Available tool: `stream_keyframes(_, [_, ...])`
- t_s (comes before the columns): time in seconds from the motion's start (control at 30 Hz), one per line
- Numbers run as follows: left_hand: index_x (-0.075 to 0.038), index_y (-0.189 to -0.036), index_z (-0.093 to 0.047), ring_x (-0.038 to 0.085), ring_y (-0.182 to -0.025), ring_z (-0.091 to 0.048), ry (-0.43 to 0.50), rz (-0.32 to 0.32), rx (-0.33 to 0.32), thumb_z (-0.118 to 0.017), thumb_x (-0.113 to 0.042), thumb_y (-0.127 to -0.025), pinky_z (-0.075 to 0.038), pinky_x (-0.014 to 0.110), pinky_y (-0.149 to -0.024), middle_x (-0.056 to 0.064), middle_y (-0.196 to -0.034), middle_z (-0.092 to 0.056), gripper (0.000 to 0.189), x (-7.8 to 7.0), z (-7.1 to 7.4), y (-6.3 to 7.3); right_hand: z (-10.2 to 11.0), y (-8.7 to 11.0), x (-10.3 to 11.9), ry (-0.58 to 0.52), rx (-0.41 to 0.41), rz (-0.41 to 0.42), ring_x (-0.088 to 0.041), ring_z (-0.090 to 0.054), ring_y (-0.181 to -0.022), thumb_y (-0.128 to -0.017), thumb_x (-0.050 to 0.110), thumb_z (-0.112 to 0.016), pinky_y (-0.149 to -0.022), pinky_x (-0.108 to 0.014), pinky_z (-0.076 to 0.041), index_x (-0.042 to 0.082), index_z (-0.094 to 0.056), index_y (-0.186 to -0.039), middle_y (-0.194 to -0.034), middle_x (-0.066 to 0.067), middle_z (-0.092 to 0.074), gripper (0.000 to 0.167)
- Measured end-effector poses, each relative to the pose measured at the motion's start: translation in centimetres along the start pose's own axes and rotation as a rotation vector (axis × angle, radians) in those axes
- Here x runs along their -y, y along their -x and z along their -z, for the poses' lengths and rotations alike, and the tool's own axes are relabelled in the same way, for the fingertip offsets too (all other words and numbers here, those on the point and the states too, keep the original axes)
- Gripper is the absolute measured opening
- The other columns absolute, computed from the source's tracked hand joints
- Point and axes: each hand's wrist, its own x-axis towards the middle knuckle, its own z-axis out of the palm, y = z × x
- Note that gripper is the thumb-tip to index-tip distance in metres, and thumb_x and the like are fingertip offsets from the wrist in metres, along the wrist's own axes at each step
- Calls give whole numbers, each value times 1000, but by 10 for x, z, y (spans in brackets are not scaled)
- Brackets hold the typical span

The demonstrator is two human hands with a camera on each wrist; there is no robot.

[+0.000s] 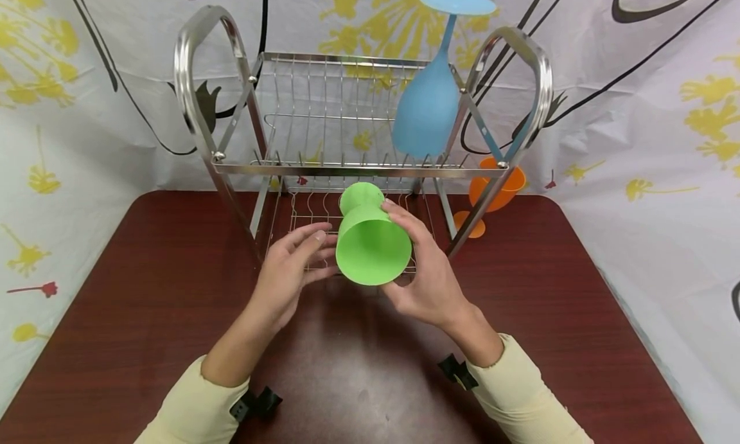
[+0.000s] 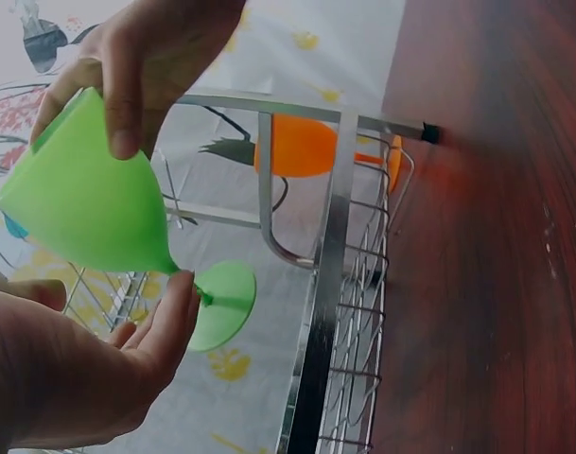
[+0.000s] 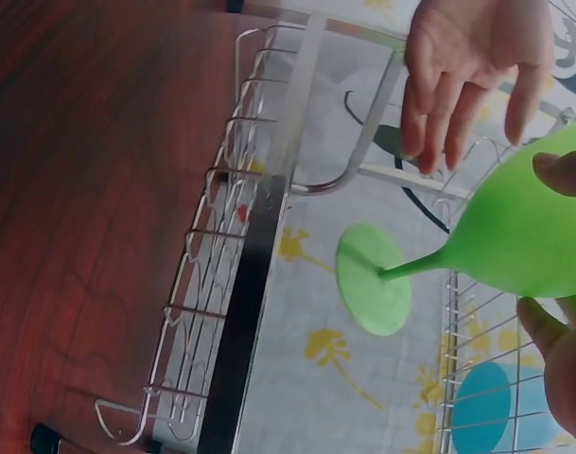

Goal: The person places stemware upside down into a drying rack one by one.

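Observation:
A green wine glass (image 1: 372, 251) is tilted above the front of the table, its round mouth facing the head camera and its foot toward the rack. My right hand (image 1: 430, 283) grips the bowl from the right, thumb below and fingers above. Close to the bowl's left side is my left hand (image 1: 289, 274), fingers loosely extended and holding nothing. In the right wrist view the left hand (image 3: 477, 80) stands apart from the bowl, palm showing. The glass's thin stem and round foot (image 3: 373, 279) hang free in that view.
A two-tier metal dish rack (image 1: 358, 171) stands behind the hands. On its upper tier a blue wine glass (image 1: 426, 106) sits upside down at the right. An orange wine glass (image 1: 496, 187) stands by the rack's right side. The dark red table (image 1: 191, 341) lies beneath.

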Motion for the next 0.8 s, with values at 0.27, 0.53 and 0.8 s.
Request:
stream_keyframes(0.27, [0,-136,-50,22,-106,-66,72,80,56,-47,-23,-103,-54,47,-88,21,-125,-59,40,-4,1,-2,-3,2,-7,37,-4,87,-32,-39,-139,-61,-8,-75,-110,-32,-38,-8,-36,-133,-145,-22,-43,82])
stream_keyframes(0.53, [3,-138,-46,21,-97,-68,84,129,118,-46,-28,-103,-57,44,-83,15,-117,-64,47,-6,3,-4,-7,5,-11,64,49,140,-34,-37,-140,-60,-8,-77,-111,-32,-36,-3,-38,-132,-148,-17,-42,82])
stream_keyframes(0.8, [6,-134,-44,23,-99,-67,167,182,238,-45,-34,-103,-57,44,-80,11,-113,-64,50,-11,4,-6,-14,3,-17,112,36,282,-36,-42,-136,-57,-9,-74,-109,-41,-39,1,-40,-130,-144,-19,-45,81])
